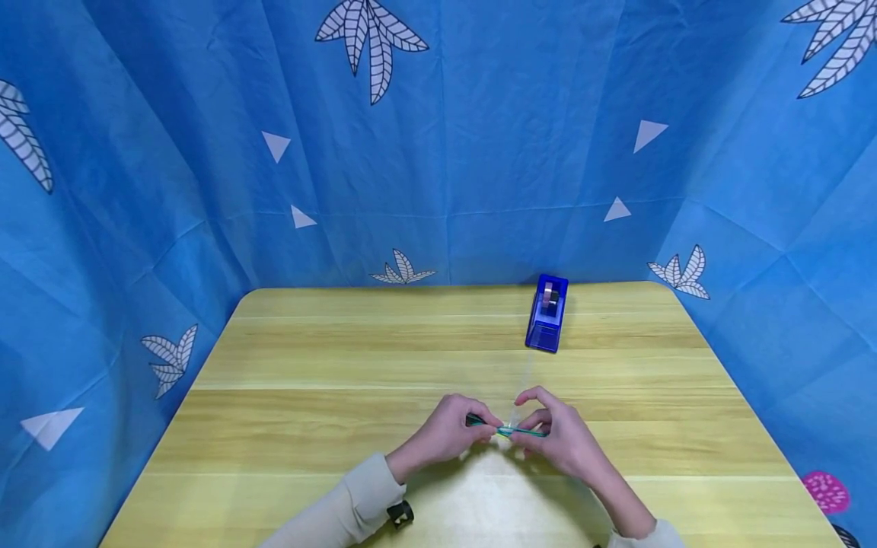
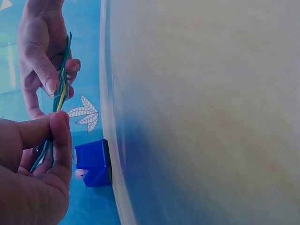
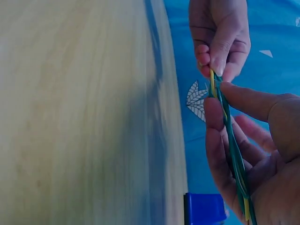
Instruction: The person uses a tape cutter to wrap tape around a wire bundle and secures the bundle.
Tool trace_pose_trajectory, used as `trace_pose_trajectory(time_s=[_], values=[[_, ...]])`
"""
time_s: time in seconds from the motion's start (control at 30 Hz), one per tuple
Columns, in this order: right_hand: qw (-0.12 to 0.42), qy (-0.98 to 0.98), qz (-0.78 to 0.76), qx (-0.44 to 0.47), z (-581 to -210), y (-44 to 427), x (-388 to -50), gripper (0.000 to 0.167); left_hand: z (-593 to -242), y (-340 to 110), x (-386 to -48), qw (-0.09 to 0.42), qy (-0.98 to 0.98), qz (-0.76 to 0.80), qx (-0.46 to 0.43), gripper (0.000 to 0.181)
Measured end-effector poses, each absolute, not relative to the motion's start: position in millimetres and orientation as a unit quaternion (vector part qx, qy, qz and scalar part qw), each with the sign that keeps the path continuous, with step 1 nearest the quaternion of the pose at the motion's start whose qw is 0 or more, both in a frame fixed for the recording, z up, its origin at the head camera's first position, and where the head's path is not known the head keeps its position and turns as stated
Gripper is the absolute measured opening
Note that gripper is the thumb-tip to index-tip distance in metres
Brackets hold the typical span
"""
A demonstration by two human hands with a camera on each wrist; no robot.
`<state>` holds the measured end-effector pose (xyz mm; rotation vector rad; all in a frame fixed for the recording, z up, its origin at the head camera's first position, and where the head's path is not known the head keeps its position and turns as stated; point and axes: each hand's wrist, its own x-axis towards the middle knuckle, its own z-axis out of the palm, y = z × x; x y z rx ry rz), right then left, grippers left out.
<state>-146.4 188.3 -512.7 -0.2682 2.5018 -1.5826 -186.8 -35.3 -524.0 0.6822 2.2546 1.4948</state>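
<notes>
Just slender, bundled green-yellow strands [image 3: 236,154]

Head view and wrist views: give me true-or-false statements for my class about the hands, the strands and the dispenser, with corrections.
1. The left hand and right hand both hold the bundle of strands. True.
2. The bundle of strands is entirely red. False: it shows green and yellow.
3. The tape dispenser is blue. True.
4. The tape dispenser lies at the table edge nearest the person. False: it is by the far edge.
5. The curtain has pale leaf and triangle shapes. True.
6. One hand grips the tape dispenser. False: neither hand touches it.
</notes>
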Motion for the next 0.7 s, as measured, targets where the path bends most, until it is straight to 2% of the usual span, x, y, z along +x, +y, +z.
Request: trace_pose_trajectory(time_s=[0.13, 0.2, 0.53, 0.7], values=[[0.029, 0.865, -0.484, -0.125, -514.6, 187.3, -142.8, 0.029, -523.3, -36.0, -187.1, 0.177, 0.789, 0.539, 0.236, 0.008], [-0.002, 0.879, -0.456, -0.138, -516.1, 187.2, -141.0, 0.024, -522.8, -36.4, -187.5, 0.179, 0.787, 0.542, 0.234, 0.008], [-0.136, 0.889, -0.391, -0.195, -524.7, 187.6, -139.6, 0.026, -520.8, -37.2, -188.7, 0.194, 0.776, 0.554, 0.231, 0.007], [-0.185, 0.882, -0.372, -0.222, -524.3, 188.2, -142.5, 0.024, -518.9, -37.2, -190.0, 0.202, 0.776, 0.551, 0.233, 0.009]])
